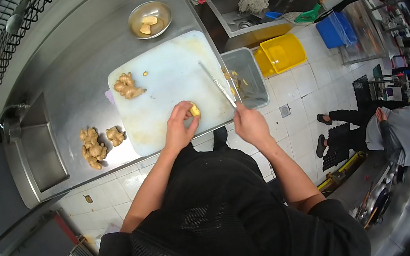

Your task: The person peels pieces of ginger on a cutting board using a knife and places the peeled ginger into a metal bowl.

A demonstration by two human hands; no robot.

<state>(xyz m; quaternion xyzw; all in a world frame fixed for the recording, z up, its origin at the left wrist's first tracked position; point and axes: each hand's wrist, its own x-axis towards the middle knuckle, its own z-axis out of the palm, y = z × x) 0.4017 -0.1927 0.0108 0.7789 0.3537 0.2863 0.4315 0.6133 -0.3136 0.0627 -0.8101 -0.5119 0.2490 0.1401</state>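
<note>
My left hand is closed around a peeled piece of ginger near the front edge of a white cutting board. In my right hand is the handle of a knife; its blade points away from me over the board's right side. An unpeeled ginger root lies at the board's left, with a small ginger bit beside it. More unpeeled ginger and a smaller knob of ginger rest on the steel counter. Beyond the board, a metal bowl contains peeled pieces.
Below the counter's right edge stands a grey bin with peelings inside. A yellow mop bucket and a blue bin are farther right. Sinks lie at left and at the back. Another person is at far right.
</note>
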